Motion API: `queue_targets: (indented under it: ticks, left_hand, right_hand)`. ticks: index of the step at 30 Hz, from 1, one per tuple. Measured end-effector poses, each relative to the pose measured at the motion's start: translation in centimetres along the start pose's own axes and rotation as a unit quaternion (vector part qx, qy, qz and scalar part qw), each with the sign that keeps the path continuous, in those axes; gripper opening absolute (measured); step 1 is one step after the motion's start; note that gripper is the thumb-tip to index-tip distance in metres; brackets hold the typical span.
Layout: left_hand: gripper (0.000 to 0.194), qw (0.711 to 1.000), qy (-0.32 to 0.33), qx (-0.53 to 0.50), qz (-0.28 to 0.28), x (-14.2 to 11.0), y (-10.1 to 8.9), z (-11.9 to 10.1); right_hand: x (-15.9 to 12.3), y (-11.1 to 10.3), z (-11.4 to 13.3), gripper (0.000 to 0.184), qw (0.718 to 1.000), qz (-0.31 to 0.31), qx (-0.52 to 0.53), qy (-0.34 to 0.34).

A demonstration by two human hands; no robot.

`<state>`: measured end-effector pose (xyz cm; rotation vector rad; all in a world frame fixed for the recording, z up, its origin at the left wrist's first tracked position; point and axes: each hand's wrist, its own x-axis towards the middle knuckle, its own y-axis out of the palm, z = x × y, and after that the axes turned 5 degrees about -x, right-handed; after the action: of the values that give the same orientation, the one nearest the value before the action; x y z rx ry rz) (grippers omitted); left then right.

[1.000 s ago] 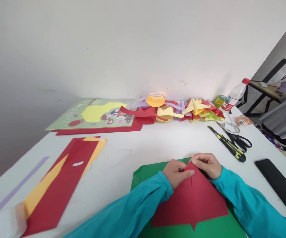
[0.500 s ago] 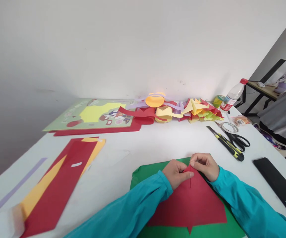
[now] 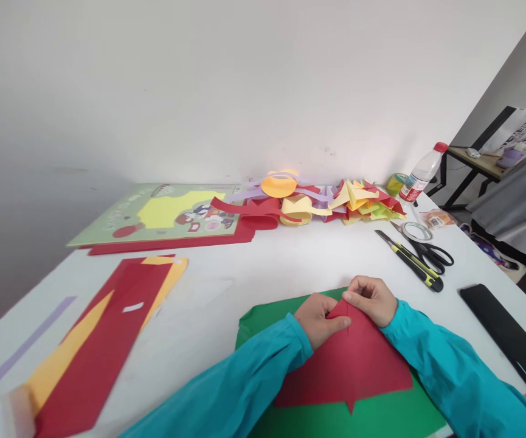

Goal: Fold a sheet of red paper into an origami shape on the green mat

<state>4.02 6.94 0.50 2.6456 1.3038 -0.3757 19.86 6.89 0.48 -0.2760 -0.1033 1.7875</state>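
A folded piece of red paper (image 3: 349,371) lies over a green sheet (image 3: 308,423) at the front of the white table. Its top narrows to a point, and a small tip sticks out below its lower edge. My left hand (image 3: 320,319) pinches the left side near the point, thumb on top. At the point itself, my right hand (image 3: 370,299) is closed on the paper between thumb and fingers. A short dark line, a slit or crease, runs down from the point. The fingertips under the paper are hidden.
Right of my hands lie a utility knife (image 3: 411,261), scissors (image 3: 431,252), a tape roll (image 3: 416,231) and a black phone (image 3: 509,337). Folded paper shapes (image 3: 363,201) and a bottle (image 3: 422,173) stand by the wall. Red and orange paper strips (image 3: 103,347) lie left.
The view has shifted slightly. Both hands keep their pinch near the red paper's point, and the paper's left flap by my left fingers looks a little more lifted.
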Motion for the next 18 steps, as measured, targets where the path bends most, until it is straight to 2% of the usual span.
queue_targets:
  ticks: [5,12,18]
  left_hand:
    - [0.03,0.999,0.014,-0.037,-0.011,0.2,-0.3,0.5]
    - [0.035,0.99,0.053,-0.112,-0.07,0.4,-0.8,0.9]
    - [0.034,0.992,0.042,-0.097,-0.072,0.3,-0.7,0.8]
  right_hand:
    - [-0.1,-0.4,0.2,0.047,0.999,0.037,-0.038,0.004]
    - [-0.2,-1.7,0.2,0.046,0.989,0.13,-0.053,0.041]
    - [-0.2,-1.8,0.2,0.045,0.986,0.138,-0.056,0.069]
